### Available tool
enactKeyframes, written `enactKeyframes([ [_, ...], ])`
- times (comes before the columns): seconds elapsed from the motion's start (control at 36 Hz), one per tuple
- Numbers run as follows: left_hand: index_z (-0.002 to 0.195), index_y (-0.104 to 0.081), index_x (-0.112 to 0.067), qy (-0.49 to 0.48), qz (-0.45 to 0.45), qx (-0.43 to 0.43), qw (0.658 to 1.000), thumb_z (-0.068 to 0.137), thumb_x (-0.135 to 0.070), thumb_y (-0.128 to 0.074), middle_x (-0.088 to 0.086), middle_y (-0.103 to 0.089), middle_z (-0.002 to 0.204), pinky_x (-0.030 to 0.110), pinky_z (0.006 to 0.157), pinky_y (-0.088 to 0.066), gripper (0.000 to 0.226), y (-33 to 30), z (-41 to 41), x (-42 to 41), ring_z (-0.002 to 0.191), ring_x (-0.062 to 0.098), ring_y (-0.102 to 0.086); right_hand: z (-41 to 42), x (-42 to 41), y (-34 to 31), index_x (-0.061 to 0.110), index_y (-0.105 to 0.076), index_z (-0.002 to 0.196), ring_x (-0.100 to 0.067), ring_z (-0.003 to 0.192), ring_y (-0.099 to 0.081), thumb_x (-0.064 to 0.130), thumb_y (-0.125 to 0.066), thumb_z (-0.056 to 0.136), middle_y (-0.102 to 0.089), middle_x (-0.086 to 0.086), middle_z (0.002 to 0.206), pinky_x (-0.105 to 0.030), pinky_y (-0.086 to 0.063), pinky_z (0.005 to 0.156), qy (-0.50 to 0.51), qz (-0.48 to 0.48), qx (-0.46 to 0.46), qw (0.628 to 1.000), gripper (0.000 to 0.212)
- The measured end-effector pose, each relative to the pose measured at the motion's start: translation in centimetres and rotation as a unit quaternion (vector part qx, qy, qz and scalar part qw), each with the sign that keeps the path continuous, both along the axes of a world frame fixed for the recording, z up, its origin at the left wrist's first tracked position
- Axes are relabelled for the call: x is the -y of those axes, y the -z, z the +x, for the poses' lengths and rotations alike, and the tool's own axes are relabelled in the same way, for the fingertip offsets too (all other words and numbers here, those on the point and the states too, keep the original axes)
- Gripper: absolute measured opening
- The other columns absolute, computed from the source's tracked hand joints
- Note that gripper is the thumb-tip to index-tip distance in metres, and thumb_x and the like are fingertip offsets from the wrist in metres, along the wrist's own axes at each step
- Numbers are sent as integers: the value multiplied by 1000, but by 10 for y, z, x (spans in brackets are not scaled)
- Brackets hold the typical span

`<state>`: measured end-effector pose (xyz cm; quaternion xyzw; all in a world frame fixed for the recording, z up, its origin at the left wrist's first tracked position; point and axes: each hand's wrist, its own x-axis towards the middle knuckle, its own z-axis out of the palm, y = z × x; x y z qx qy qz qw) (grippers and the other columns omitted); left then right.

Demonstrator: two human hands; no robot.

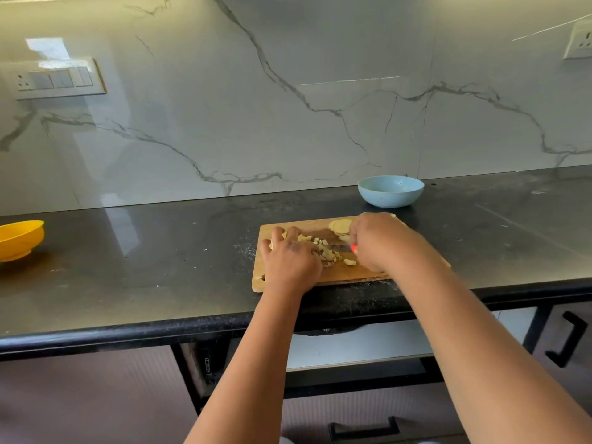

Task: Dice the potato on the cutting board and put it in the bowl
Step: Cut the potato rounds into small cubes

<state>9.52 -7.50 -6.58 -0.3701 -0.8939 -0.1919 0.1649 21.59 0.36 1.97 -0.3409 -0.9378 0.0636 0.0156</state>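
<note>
Head view, potato [325, 251] partly diced, slices [340, 226] uncut

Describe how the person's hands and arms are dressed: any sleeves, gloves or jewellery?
Both forearms are bare up to the frame's edge, with no sleeves in view. The left hand and right hand wear no gloves, and no rings, watch or bracelets are visible on them.

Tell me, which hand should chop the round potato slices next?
The right hand, probably. It already grips the knife, and the uncut slices lie just beyond it on the cutting board. The left hand rests on the diced pieces.
</note>
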Motion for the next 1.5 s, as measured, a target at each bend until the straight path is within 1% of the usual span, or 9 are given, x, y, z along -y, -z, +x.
enactKeyframes([
  [0.22,107,-73,-28,-1,28,-22,999,93,-28,-42,-6,-45,141,40,102,-18,35,1,2,1,128,26,-25,5,4,-6,16,-62,116,-21,96,-64,7,-61,91,-65,-6,109,-35,-54,88,-26,34,-3,999,26],
  [0.42,109,-73,-30,-9,23,-13,1000,91,-26,-43,-6,-47,139,41,102,-19,35,1,2,1,126,26,-27,-4,0,1,14,-56,126,-23,102,-61,2,-66,85,-60,-6,118,-37,-52,94,-21,13,39,999,44],
  [0.5,107,-73,-28,-3,21,-16,1000,93,-29,-41,-6,-48,138,40,102,-19,36,1,0,1,125,25,-28,19,-4,-17,12,-59,121,-23,102,-63,11,-60,93,-64,-6,115,-36,-53,90,-39,42,42,997,28],
  [0.61,108,-71,-25,10,21,-20,1000,94,-33,-40,-5,-53,132,39,100,-24,35,2,-1,0,121,24,-32,43,-18,-21,24,-66,106,-10,73,-52,25,-57,97,-53,11,87,-24,-36,54,-74,-26,-83,993,13],
  [0.75,114,-63,-26,44,82,-16,996,90,-59,-49,-6,-61,121,38,98,-31,44,0,2,0,120,22,-40,28,-35,15,25,-63,102,-19,82,-62,29,-55,98,-61,2,91,-34,-52,69,-39,-92,-281,955,10],
  [0.86,123,-56,-35,127,10,-39,991,78,-83,-44,-12,-55,132,39,105,-28,67,-5,5,-13,127,17,-39,8,-38,46,21,-60,107,-5,66,-54,26,-51,100,-62,1,87,-19,-43,50,-3,-80,-435,897,13],
  [0.97,133,-49,-23,131,-114,-37,984,88,-70,-43,0,-47,142,45,112,-23,65,-13,4,-35,133,24,-34,-7,-38,66,13,-60,109,-3,54,-50,22,-49,101,-59,0,77,-9,-35,40,22,-95,-528,844,16],
  [1.08,126,-52,-20,116,-159,-29,980,97,-55,-37,4,-49,136,47,111,-26,48,-17,-2,-46,130,27,-37,-13,-48,82,15,-63,111,-13,66,-58,19,-51,100,-62,2,79,-26,-48,57,44,-101,-549,829,17],
  [1.5,122,-53,-17,-20,-161,-33,986,98,-25,-37,8,-45,131,46,100,-30,30,-26,-47,-26,123,29,-35,-16,-54,92,15,-61,117,-7,66,-52,17,-51,99,-60,4,85,-15,-34,51,13,-87,-526,846,20],
])
